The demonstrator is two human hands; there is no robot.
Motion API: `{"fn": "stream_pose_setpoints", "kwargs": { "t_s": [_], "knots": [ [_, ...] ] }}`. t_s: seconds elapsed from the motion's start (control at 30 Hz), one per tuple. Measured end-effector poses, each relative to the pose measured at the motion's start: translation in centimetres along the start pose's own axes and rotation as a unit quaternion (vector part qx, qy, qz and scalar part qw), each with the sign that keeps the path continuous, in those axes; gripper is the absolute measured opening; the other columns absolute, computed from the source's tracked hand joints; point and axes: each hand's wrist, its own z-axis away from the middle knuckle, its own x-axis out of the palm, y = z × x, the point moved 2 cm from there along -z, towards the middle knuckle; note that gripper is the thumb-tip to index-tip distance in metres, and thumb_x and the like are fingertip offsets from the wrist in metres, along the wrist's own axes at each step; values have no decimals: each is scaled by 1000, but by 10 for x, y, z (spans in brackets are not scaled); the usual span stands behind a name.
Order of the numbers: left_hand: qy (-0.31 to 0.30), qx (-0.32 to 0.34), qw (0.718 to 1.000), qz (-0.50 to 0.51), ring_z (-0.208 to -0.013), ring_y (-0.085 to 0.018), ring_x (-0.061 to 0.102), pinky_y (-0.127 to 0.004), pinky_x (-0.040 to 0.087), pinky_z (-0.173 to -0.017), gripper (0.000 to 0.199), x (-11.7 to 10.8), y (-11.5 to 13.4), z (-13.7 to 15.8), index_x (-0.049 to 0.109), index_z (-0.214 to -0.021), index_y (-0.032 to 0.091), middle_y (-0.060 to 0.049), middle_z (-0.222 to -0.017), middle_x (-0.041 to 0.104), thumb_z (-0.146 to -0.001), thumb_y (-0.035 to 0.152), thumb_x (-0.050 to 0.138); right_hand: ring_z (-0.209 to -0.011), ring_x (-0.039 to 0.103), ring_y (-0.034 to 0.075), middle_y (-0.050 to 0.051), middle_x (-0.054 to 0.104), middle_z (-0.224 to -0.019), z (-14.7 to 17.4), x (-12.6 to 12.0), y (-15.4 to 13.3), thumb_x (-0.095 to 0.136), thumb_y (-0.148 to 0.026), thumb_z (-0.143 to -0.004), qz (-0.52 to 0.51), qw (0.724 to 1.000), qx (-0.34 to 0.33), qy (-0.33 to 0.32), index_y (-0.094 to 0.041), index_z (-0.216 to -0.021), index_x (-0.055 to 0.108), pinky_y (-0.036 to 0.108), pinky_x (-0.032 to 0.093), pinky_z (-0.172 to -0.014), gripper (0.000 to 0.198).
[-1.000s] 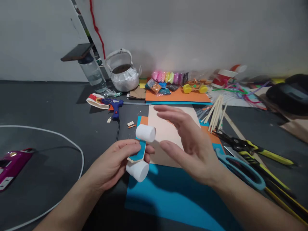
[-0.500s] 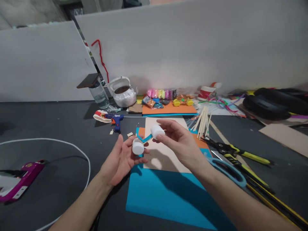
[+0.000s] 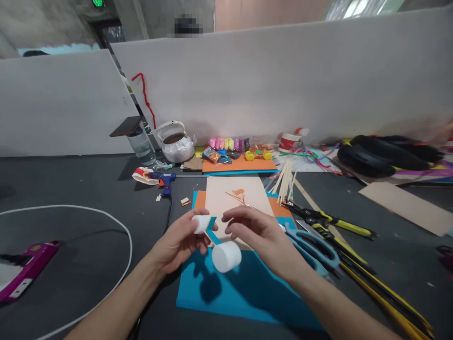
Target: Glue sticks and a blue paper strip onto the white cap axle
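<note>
My left hand (image 3: 186,238) grips one white cylinder (image 3: 200,224) of a small joined piece, thumb on one side and fingers behind. From that cylinder a bent blue strip (image 3: 211,231) runs to a second white cylinder (image 3: 227,257), which hangs free over the blue sheet (image 3: 244,293) and throws a shadow on it. My right hand (image 3: 258,233) hovers just right of the piece, fingers curled loosely and apart, holding nothing. Beneath my hands lies a pale board (image 3: 230,189) with thin orange scraps (image 3: 238,194) on it.
Right of my hand lie blue-handled scissors (image 3: 314,245), yellow-and-black pliers (image 3: 332,222) and wooden sticks (image 3: 284,183). A blue glue gun (image 3: 166,182), a silver kettle (image 3: 178,146) and a water jar (image 3: 142,147) stand back left. A white cable (image 3: 129,231) curves across the left side.
My right hand has let go of its white cylinder and moved slightly right and down. The joined piece has turned, so the free cylinder now hangs low. The view has tilted up a little.
</note>
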Motion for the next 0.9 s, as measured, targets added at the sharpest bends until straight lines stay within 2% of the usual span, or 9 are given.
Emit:
{"fn": "stream_pose_setpoints", "kwargs": {
  "t_s": [0.1,0.2,0.3,0.43,0.57,0.73,0.9],
  "knots": [
    [-6,-25,1000,6,-60,-12,64,-22,53,-55,39,2,-8,0,68,-104,16,-6,-85,71,-77,42,79,-88,61,16,4,66,-98,-9,1,2,70,-29,-82,11,999,-25,-38,-22,-91,71,30,50,-75,12],
    [-13,-44,999,12,-61,-12,64,-21,53,-57,38,4,-15,-1,69,-104,17,-4,-81,69,-76,41,79,-97,60,17,4,61,-104,-10,6,2,71,-21,-80,21,996,-75,-32,-22,-86,70,33,49,-83,7],
    [-18,-57,998,20,-62,-12,65,-20,53,-57,37,4,-17,-2,70,-106,18,-3,-80,69,-77,39,79,-99,59,17,3,60,-102,-7,8,2,69,-15,-80,44,993,-110,-17,-22,-81,66,36,48,-89,8],
    [-22,-71,997,29,-74,-15,68,-23,55,-64,36,6,-17,-3,71,-105,15,-7,-87,71,-79,39,77,-94,59,16,3,59,-100,-7,6,3,68,-14,-81,52,993,-106,-1,-21,-77,64,34,50,-84,9],
    [-27,-98,994,48,-74,-18,68,-25,55,-64,36,16,-21,0,73,-92,12,-7,-79,70,-74,43,81,-97,58,17,4,58,-103,-8,5,6,68,-17,-82,57,994,-90,39,-20,-76,63,30,52,-73,8],
    [-2,-122,990,70,-67,-16,67,-26,56,-62,35,27,-30,4,72,-83,13,-5,-74,69,-68,42,85,-101,59,18,4,60,-106,-6,11,5,67,-12,-82,124,982,-136,46,-21,-78,64,37,48,-90,10],
    [19,-124,990,68,-59,-13,64,-25,57,-61,36,24,-31,3,70,-72,11,-4,-63,66,-66,42,87,-98,61,19,4,59,-109,-5,14,7,66,-14,-85,151,977,-148,35,-22,-82,64,39,49,-87,9]
  ]
}}
